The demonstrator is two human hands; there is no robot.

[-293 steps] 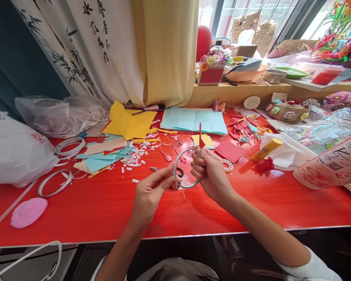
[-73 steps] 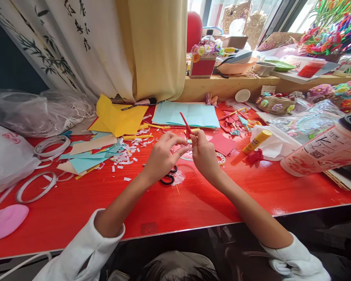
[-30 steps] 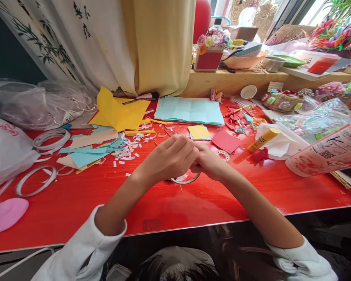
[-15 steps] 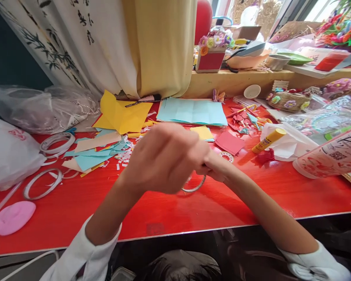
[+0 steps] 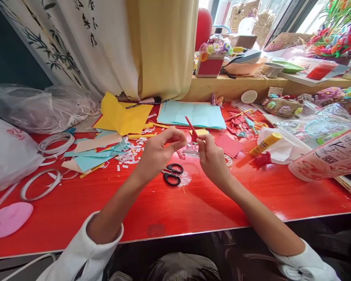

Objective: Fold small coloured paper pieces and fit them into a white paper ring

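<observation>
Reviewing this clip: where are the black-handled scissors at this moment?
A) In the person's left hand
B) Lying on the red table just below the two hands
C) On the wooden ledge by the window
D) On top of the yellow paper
B: the scissors lie flat on the red table, untouched, just below the left hand and right hand, which pinch a red paper strip.
</observation>
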